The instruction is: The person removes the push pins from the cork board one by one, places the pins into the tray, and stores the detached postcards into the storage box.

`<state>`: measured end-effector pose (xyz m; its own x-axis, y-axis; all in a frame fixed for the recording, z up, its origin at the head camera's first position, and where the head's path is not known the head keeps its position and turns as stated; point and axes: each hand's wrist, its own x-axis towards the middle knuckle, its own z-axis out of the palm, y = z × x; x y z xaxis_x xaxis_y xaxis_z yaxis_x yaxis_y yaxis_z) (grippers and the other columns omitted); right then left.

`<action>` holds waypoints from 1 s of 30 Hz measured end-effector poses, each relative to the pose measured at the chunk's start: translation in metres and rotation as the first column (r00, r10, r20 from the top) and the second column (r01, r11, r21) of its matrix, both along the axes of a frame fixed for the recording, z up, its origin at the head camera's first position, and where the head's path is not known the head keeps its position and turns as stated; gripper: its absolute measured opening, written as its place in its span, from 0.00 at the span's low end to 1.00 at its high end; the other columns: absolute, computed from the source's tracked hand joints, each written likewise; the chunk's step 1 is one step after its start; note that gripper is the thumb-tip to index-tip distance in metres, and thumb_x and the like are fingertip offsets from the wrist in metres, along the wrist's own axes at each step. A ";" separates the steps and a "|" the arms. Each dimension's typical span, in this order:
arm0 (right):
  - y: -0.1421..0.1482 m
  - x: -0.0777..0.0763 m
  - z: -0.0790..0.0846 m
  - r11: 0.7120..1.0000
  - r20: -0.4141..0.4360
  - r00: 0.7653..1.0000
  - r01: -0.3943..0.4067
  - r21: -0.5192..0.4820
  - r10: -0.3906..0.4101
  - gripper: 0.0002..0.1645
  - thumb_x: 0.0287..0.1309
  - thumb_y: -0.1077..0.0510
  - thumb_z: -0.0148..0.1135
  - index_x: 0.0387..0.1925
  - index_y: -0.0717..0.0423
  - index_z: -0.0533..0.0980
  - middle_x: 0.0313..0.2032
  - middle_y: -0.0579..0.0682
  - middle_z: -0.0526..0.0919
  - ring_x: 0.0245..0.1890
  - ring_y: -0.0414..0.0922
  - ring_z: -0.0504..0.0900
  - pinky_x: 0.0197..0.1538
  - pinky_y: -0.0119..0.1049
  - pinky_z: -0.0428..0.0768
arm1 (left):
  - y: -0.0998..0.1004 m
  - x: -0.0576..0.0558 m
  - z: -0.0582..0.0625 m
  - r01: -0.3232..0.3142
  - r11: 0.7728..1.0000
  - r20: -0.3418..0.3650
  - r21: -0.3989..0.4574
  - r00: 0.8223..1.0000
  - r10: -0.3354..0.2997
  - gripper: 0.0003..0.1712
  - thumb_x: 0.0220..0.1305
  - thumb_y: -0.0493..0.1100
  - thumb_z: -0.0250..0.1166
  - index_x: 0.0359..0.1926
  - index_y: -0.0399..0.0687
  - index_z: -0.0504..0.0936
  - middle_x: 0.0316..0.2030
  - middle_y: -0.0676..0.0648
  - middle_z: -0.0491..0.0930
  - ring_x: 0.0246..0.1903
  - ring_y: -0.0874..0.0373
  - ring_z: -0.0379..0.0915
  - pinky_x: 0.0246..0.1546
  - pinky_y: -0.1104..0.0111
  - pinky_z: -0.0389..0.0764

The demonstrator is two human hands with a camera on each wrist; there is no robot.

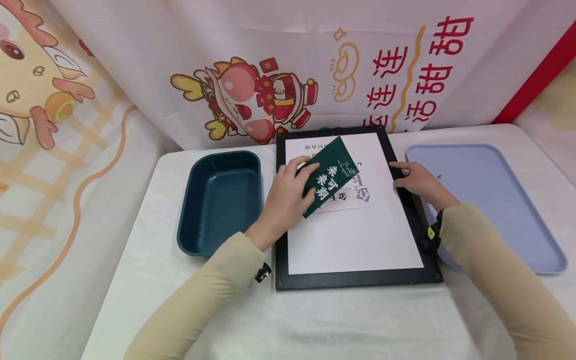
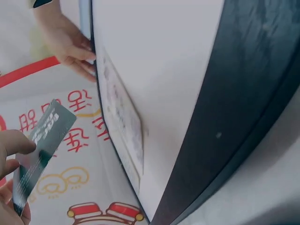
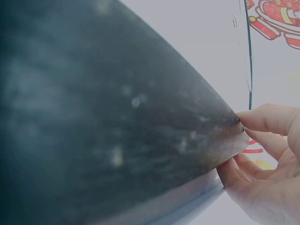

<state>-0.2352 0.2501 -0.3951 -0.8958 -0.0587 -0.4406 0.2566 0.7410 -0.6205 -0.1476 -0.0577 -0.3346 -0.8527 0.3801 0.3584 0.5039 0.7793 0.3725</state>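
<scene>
My left hand holds a dark green card with white characters, tilted above the upper part of a black-framed white board. The card shows at the lower left of the left wrist view, pinched by the fingers. Partly hidden beneath it, a pale printed card with grey and black characters lies on the white surface. My right hand grips the frame's right side; in the right wrist view, its fingers and thumb meet the two faces of the dark border.
Left of the board stands a deep teal tray. A pale blue shallow tray lies at the right, partly behind the right forearm. White cloth covers the table, and a printed curtain hangs along its back edge.
</scene>
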 end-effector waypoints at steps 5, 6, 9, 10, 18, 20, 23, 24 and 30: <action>0.000 0.001 0.001 1.000 0.002 1.000 0.001 0.001 -0.001 0.39 0.66 0.61 0.51 0.74 0.54 0.48 0.71 0.73 0.46 0.69 0.69 0.54 0.66 0.63 0.61 | -0.008 -0.002 0.008 -0.078 0.996 0.005 0.039 0.997 0.078 0.26 0.63 0.38 0.63 0.62 0.42 0.73 0.65 0.41 0.65 0.52 0.47 0.67 0.54 0.57 0.74; 0.000 0.001 0.001 1.000 0.003 1.000 0.001 0.002 -0.001 0.39 0.66 0.61 0.51 0.74 0.54 0.48 0.71 0.74 0.45 0.69 0.69 0.54 0.66 0.63 0.61 | -0.009 -0.002 0.010 -0.091 0.995 0.009 0.050 0.996 0.091 0.26 0.63 0.38 0.63 0.62 0.42 0.73 0.65 0.41 0.65 0.53 0.47 0.67 0.54 0.57 0.75; 0.000 0.000 0.000 1.000 0.007 1.000 -0.003 0.001 0.003 0.39 0.66 0.61 0.50 0.75 0.54 0.47 0.71 0.74 0.45 0.69 0.69 0.53 0.66 0.63 0.60 | -0.015 -0.003 0.013 -0.125 0.988 0.021 0.085 0.992 0.124 0.26 0.63 0.37 0.63 0.62 0.43 0.73 0.65 0.41 0.65 0.55 0.46 0.66 0.56 0.57 0.75; 0.000 0.000 0.000 1.000 0.008 1.000 -0.007 0.000 0.007 0.40 0.66 0.61 0.50 0.75 0.55 0.47 0.71 0.74 0.44 0.69 0.69 0.52 0.66 0.63 0.60 | -0.018 -0.003 0.013 -0.133 0.986 0.021 0.097 0.991 0.132 0.26 0.63 0.37 0.63 0.62 0.42 0.73 0.65 0.41 0.65 0.55 0.46 0.66 0.56 0.56 0.75; -0.001 0.000 0.001 0.996 -0.045 0.995 -0.089 -0.004 0.089 0.39 0.66 0.64 0.48 0.74 0.58 0.46 0.74 0.67 0.32 0.71 0.69 0.44 0.67 0.64 0.57 | -0.037 -0.005 0.019 -0.244 0.959 0.084 0.145 0.969 0.234 0.27 0.62 0.37 0.63 0.63 0.42 0.72 0.65 0.41 0.64 0.53 0.46 0.64 0.49 0.56 0.77; -0.001 0.000 0.000 0.995 -0.050 0.993 -0.104 -0.004 0.104 0.39 0.65 0.65 0.48 0.74 0.59 0.46 0.74 0.65 0.29 0.71 0.69 0.44 0.67 0.64 0.57 | -0.043 -0.005 0.020 -0.279 0.950 0.108 0.143 0.958 0.265 0.27 0.62 0.37 0.63 0.63 0.42 0.72 0.65 0.41 0.63 0.54 0.46 0.63 0.50 0.55 0.77; -0.001 -0.001 -0.001 0.993 -0.052 0.992 -0.114 -0.001 0.114 0.40 0.65 0.64 0.47 0.74 0.59 0.45 0.75 0.63 0.30 0.71 0.69 0.46 0.67 0.64 0.58 | -0.052 -0.006 0.021 -0.326 0.934 0.141 0.145 0.941 0.306 0.28 0.62 0.38 0.63 0.64 0.43 0.71 0.66 0.41 0.62 0.57 0.45 0.61 0.52 0.53 0.77; -0.001 -0.001 -0.001 0.993 -0.053 0.992 -0.116 0.001 0.116 0.40 0.65 0.64 0.47 0.74 0.59 0.44 0.75 0.63 0.30 0.71 0.69 0.46 0.67 0.64 0.58 | -0.054 -0.006 0.021 -0.337 0.930 0.146 0.147 0.937 0.316 0.28 0.62 0.38 0.63 0.64 0.42 0.71 0.66 0.41 0.62 0.58 0.45 0.61 0.52 0.52 0.77; -0.001 -0.001 -0.002 0.992 -0.046 0.991 -0.123 0.006 0.123 0.41 0.66 0.64 0.46 0.75 0.59 0.42 0.75 0.62 0.31 0.71 0.69 0.44 0.67 0.65 0.57 | -0.069 -0.006 0.019 -0.378 0.909 0.166 0.178 0.922 0.350 0.28 0.62 0.38 0.63 0.64 0.40 0.71 0.66 0.40 0.61 0.58 0.44 0.60 0.53 0.51 0.75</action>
